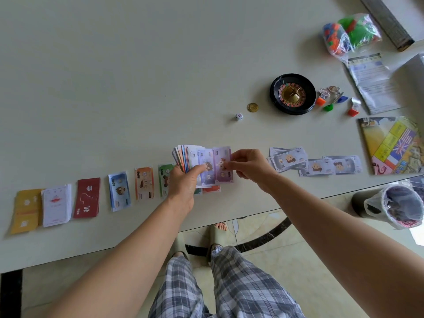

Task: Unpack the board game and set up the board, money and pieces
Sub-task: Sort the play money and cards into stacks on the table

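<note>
The left hand [183,182] gripped a fanned wad of play money [190,157] over the near edge of the surface [114,88], nearer the person than the roulette wheel [293,94] and to its left. Its thumb lay on top and its fingers were curled round the wad, likely so each colour showed. The right hand [247,167] pinched the outermost purple note [222,165] between thumb and fingers [236,157], apparently to draw it off the fan.

Sorting by kind seemed to explain the layout. Farther left of the wheel lay separate piles:
- green notes [164,173]
- orange notes [144,183]
- blue notes [119,190]
- a red card stack [87,198], a white one [56,204] and a yellow one [26,210]

Grey notes [314,164] lay loosely overlapped, nearer than the wheel and to its right. The folded board [394,145] lay farther right, not yet opened. A die [239,116] and a coin [252,107] sat just left of the wheel, and the pawns [330,99] just right of it.
</note>
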